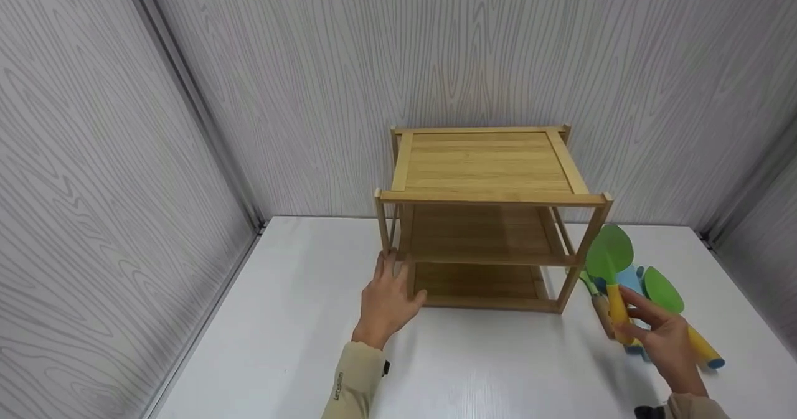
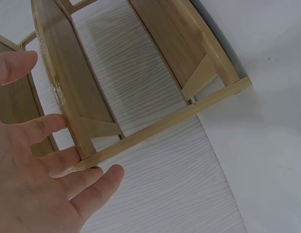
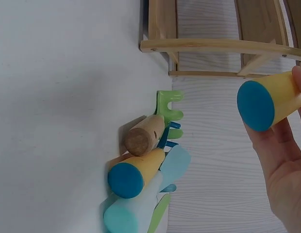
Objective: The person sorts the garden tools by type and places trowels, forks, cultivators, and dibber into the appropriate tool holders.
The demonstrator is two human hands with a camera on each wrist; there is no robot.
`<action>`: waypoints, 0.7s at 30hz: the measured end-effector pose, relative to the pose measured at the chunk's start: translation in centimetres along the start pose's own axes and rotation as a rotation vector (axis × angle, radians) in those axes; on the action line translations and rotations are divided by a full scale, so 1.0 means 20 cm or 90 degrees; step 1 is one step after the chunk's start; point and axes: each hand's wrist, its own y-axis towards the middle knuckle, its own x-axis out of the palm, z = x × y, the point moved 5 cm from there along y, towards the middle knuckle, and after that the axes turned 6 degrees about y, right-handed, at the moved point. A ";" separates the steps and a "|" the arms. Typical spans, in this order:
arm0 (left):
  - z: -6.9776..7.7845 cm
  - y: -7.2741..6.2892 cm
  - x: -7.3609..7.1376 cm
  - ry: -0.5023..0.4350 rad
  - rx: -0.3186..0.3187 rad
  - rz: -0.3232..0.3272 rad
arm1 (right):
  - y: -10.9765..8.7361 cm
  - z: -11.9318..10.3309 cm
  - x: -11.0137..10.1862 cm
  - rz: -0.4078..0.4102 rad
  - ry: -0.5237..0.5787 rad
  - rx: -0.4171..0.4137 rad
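Note:
In the head view my right hand (image 1: 663,335) holds a small toy shovel (image 1: 610,254) by its yellow handle, with the green blade pointing up and away. The right wrist view shows the blue end cap of that shovel's handle (image 3: 257,104). It is raised above several other tools. At the wooden three-tier shelf (image 1: 485,160), my left hand (image 1: 389,297) touches the left front post. Seen from the left wrist, the fingers of the left hand (image 2: 34,179) are spread against the shelf's frame (image 2: 155,127), and its thumb stands apart.
Right of the shelf lie a green rake (image 3: 167,109) with a wooden handle, a yellow handle with a blue end (image 3: 126,179), a light blue tool (image 3: 175,165) and another green shovel (image 1: 663,289). Grey wood-grain walls (image 1: 299,95) enclose the white table (image 1: 280,344) behind and at both sides.

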 end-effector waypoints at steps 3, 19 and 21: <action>0.00 0.00 0.00 -0.007 -0.003 -0.005 | 0.00 -0.02 0.02 0.001 -0.001 -0.015; -0.01 -0.01 0.00 -0.008 0.007 0.013 | 0.00 -0.18 0.14 -0.035 -0.073 -0.092; 0.00 -0.01 -0.01 -0.006 0.014 0.024 | 0.00 -0.19 0.16 -0.033 -0.063 -0.101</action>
